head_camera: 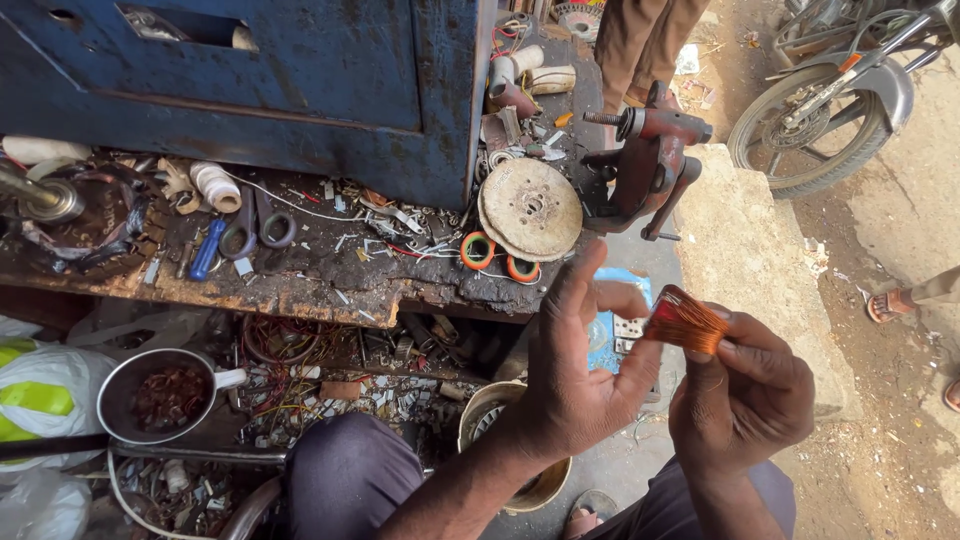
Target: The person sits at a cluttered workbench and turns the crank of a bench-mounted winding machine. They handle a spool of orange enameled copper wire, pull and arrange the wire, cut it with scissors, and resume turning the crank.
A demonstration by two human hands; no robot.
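My right hand pinches a small bundle of copper wire between thumb and fingers, holding it up in front of me. Spread open beside it, my left hand touches the bundle's left end with a fingertip; its other fingers are apart. Both hands hover above my knees, in front of the dirty workbench.
A red bench vise is clamped at the bench's right end, beside a round metal disc and two tape rolls. Scissors lie on the bench. A metal pan of copper scraps sits below left. A motorcycle wheel stands at upper right.
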